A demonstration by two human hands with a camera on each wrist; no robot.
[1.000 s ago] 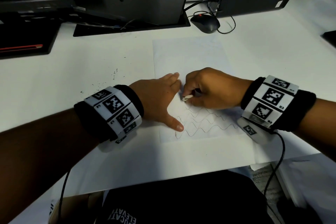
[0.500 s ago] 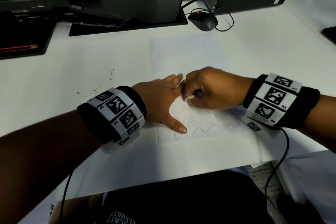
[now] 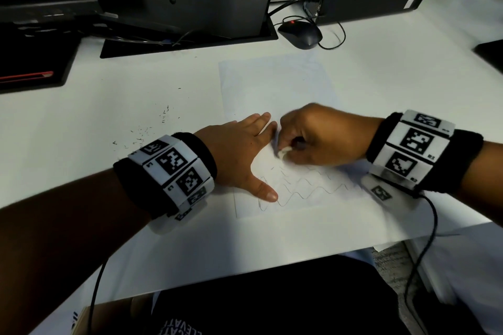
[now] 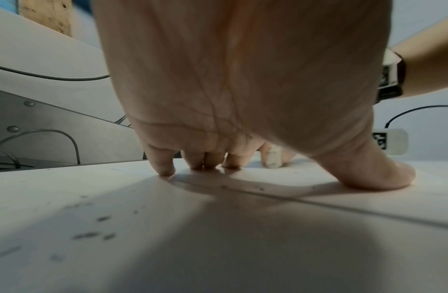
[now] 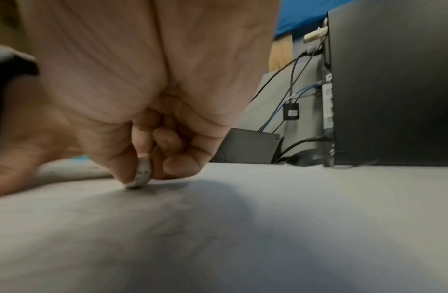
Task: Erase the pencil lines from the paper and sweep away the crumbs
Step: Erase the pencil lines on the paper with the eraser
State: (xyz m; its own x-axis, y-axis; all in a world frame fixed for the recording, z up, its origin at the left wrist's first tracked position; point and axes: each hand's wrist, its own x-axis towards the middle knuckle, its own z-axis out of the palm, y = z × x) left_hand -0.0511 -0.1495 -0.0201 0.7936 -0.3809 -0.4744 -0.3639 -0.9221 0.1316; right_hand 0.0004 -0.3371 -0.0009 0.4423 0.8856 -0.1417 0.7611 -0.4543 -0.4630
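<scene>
over the last second the right hand (image 3: 313, 136), pinching the eraser (image 3: 283, 152), has rubbed the top line faint while the flat left hand (image 3: 239, 155) pins the paper (image 3: 272, 81); three lines (image 3: 313, 187) remain.

The left hand (image 3: 239, 152) lay flat, fingers straight and thumb spread; the right hand (image 3: 313, 136) was curled, its fingertips pinched together
</scene>
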